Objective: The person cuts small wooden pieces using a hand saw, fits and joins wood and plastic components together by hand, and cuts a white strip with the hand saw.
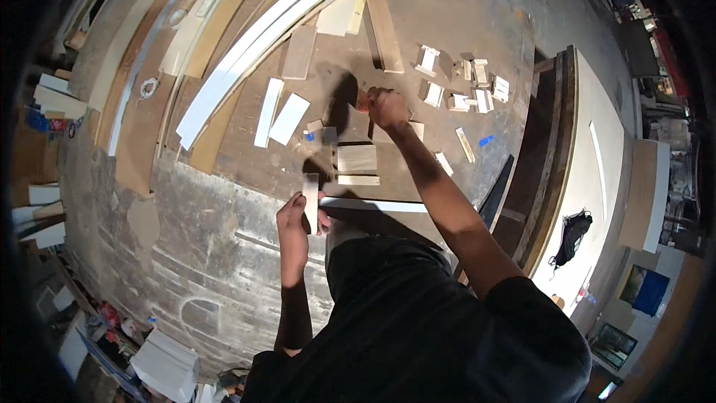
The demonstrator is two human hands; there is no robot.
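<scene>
Counted: 1 L hand (293,225), 1 R hand (388,110). In L grip: 1 pale wood pc (311,205). At R grip: 1 reddish item (362,101), mostly hidden. Rt of R grip: approx 7 sm. wood assemblies (479,72), clustered tight, so exact no. unclear. Nearer than those, rt of R grip: 1 blue bit (486,140), 1 narrow wood strip (465,145). Lt of R grip, beyond L grip: 2 short white pcs (289,118). Btwn both grips: 1 rect. block (357,157). Just rt of L grip: 1 long white strip (380,206). Far rt of both grips: 1 crumpled blk cloth (573,237).
</scene>
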